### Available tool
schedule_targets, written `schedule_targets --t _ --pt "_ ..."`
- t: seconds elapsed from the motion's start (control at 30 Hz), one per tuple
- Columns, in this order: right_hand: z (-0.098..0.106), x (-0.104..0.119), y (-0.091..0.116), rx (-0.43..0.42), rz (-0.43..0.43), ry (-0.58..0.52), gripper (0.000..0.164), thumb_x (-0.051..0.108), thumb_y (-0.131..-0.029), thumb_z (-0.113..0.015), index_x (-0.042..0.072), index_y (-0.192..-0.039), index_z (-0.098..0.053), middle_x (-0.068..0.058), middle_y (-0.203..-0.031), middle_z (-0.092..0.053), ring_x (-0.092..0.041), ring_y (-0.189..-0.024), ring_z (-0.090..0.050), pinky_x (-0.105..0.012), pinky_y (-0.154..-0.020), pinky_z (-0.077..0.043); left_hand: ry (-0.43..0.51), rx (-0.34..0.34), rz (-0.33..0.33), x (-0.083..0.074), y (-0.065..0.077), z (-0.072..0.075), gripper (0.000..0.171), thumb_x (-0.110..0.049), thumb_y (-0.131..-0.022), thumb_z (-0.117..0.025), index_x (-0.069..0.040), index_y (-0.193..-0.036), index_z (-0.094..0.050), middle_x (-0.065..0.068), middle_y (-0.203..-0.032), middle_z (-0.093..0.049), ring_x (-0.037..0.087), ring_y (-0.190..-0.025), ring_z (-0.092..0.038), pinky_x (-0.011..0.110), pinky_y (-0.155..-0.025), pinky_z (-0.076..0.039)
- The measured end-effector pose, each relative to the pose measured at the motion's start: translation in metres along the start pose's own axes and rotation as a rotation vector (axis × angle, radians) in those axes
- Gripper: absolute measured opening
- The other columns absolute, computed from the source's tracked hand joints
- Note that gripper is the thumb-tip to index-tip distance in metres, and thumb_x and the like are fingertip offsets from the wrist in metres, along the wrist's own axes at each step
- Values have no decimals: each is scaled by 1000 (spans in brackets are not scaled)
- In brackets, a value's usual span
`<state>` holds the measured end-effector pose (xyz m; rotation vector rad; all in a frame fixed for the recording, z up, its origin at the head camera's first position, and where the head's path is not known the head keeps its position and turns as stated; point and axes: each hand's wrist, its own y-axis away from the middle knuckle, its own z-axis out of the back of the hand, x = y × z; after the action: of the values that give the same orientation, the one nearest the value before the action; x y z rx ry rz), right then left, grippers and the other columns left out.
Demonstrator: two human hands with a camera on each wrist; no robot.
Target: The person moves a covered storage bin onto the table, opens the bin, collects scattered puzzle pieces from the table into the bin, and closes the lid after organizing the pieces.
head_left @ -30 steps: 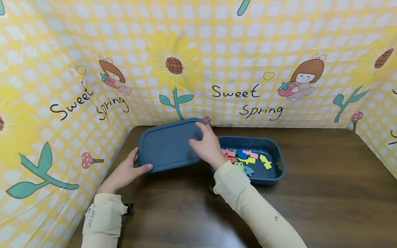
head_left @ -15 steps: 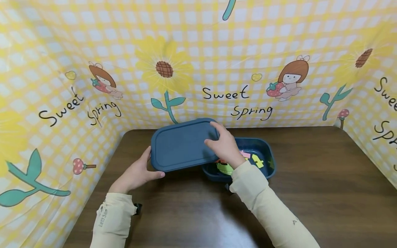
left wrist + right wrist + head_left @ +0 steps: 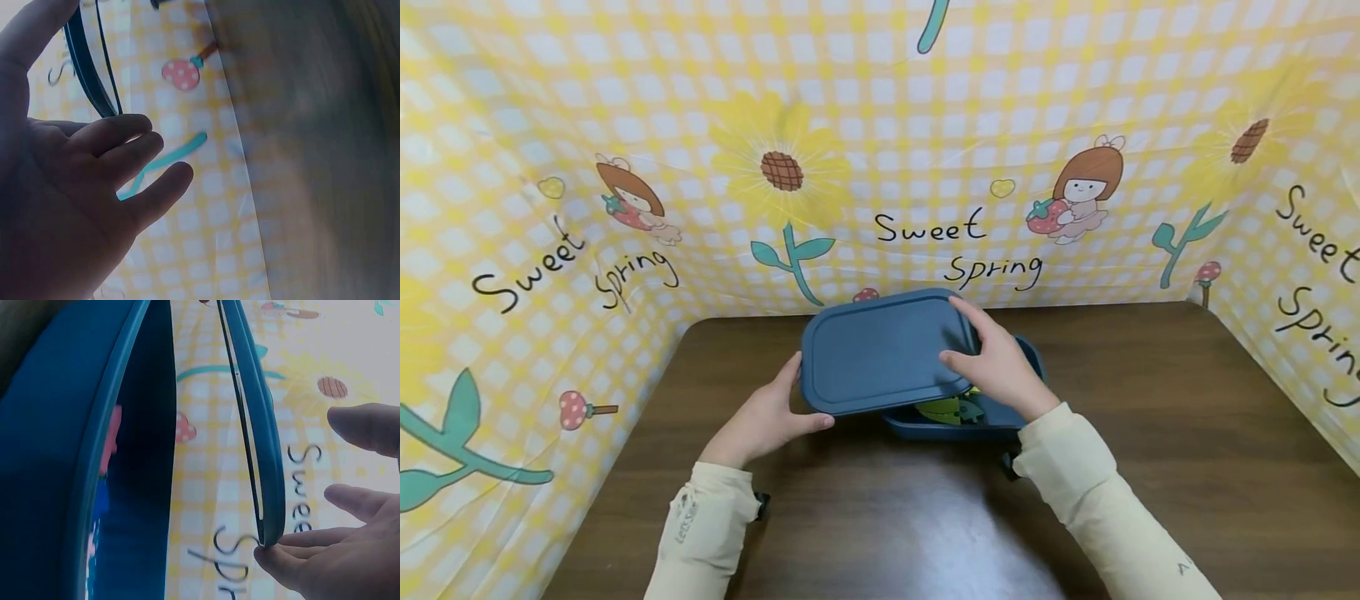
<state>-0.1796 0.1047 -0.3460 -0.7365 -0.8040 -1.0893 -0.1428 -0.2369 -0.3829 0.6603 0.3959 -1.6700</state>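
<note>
A blue lid [image 3: 883, 354] hangs slanted over the left part of a matching blue box [image 3: 951, 432]. My left hand [image 3: 767, 421] grips its left end, thumb at the front corner and fingers behind the edge. At the lid's right end is my right hand [image 3: 1000, 371]. In the right wrist view, two fingertips of that hand [image 3: 350, 544] touch the end of the lid [image 3: 270, 456], while the thumb and another finger stand apart from it. Green and teal flat pieces [image 3: 943, 410] show inside the box; the lid and right hand hide the rest.
The box stands on a dark brown wooden table [image 3: 880, 517]. A yellow-and-white checked cloth [image 3: 887, 150] with flowers and lettering hangs behind and on both sides, close to the table's back edge. Black wrist straps [image 3: 762, 506] show at the cuffs.
Both hands have carried the lid rightward, so it covers more of the box and its pieces. The head view has shifted somewhat to the right.
</note>
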Motion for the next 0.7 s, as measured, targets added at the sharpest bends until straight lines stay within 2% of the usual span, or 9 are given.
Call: schedule_targets --t 0.1,0.27,0.53,0.6,0.7 --pt "10 -6 7 -10 -14 17 74 23 -98 -68 26 -161 -29 -6 -167 -15 -34 -151 -17 -65 -110 -28 5 13 -19 -7 -6 -10 121 -60 -82 -78 -15 -164 -2 19 -160 -31 41 -142 -35 59 -109 -34" --pt "23 -14 20 -11 -54 46 72 25 -99 -66 24 -161 -30 -10 -168 -12 -37 -151 -15 -67 -110 -26 16 45 -24 -18 -14 -27 120 -63 -79 -78 -19 -165 -6 17 -157 -37 37 -141 -39 55 -109 -36" --pt "42 -30 38 -12 -87 108 71 28 -99 -65 19 -161 -30 -16 -166 -17 -40 -150 -17 -68 -109 -25 -6 97 -15 -37 -27 -46 118 -61 -80 -79 -12 -164 -13 17 -156 -39 34 -140 -42 53 -109 -36" --pt "46 -33 42 -13 -105 111 70 28 -100 -65 19 -161 -31 -15 -166 -19 -40 -149 -19 -67 -109 -27 -14 108 -18 -40 -30 -50 119 -62 -79 -79 -11 -164 -13 16 -156 -39 33 -140 -42 52 -109 -37" --pt "50 -35 48 -19 -122 111 69 24 -100 -63 17 -161 -31 -15 -164 -24 -39 -141 -33 -61 -101 -36 -24 120 -24 -45 -33 -54 121 -65 -77 -79 -10 -164 -14 16 -156 -39 32 -139 -43 51 -109 -37"
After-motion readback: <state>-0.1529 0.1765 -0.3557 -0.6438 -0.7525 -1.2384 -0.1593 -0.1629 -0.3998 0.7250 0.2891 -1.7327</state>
